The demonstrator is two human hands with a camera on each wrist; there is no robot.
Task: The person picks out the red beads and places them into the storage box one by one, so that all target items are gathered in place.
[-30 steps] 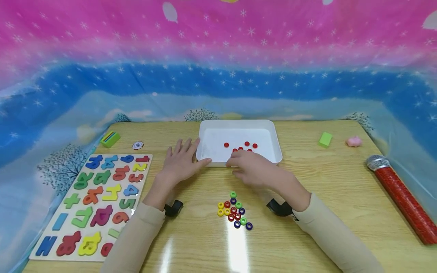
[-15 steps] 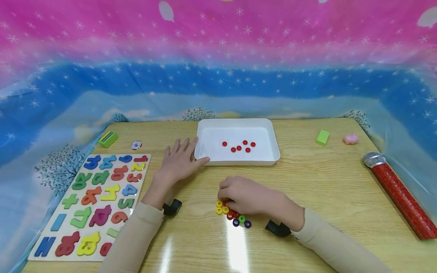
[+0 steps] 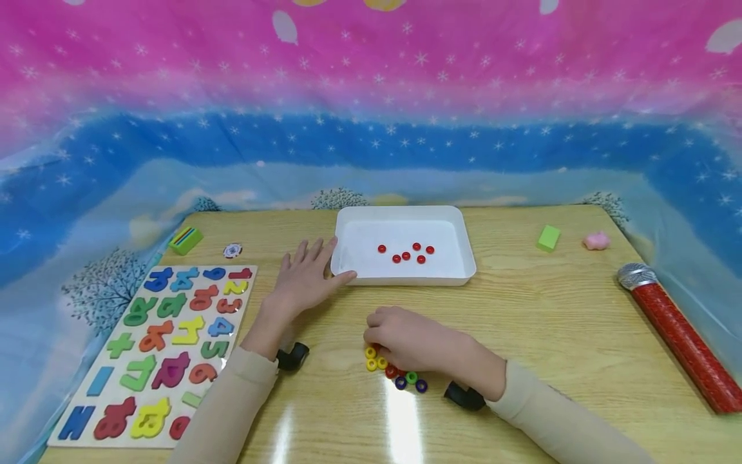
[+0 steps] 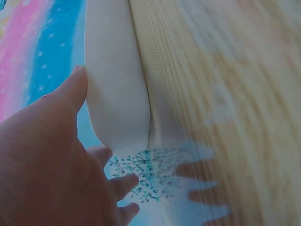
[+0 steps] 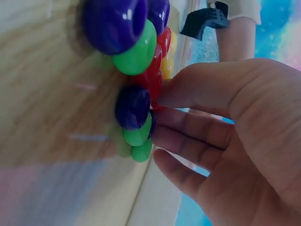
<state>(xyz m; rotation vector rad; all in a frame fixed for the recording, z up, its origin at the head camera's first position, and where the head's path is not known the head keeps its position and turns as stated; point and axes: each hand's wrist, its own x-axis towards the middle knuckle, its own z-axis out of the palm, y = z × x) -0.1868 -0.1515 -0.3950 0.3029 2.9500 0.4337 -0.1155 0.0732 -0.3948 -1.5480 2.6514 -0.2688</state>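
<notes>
My left hand [image 3: 304,280] lies with fingers spread at the near left corner of a white tray [image 3: 406,281], its thumb along the front wall. In the left wrist view the thumb touches the tray's rim [image 4: 115,80]. Several red ring beads [image 3: 406,256] lie inside the tray. My right hand [image 3: 414,338] is over a cluster of ring beads on the table, covering part of it. Yellow beads [image 3: 371,365], a green bead [image 3: 411,377] and purple beads [image 3: 400,383] show around it. In the right wrist view, thumb and forefinger pinch a red bead [image 5: 156,106] at the cluster.
A number puzzle board [image 3: 191,348] lies on the left, with a poker chip [image 3: 232,250] and a striped green block [image 3: 185,241] behind it. A green block [image 3: 548,238], a pink pig figure [image 3: 596,241] and a red microphone [image 3: 684,341] are on the right.
My right hand has come back from the tray's front edge to the bead cluster, its fingers now among the beads. The left hand has stayed at the tray's corner.
</notes>
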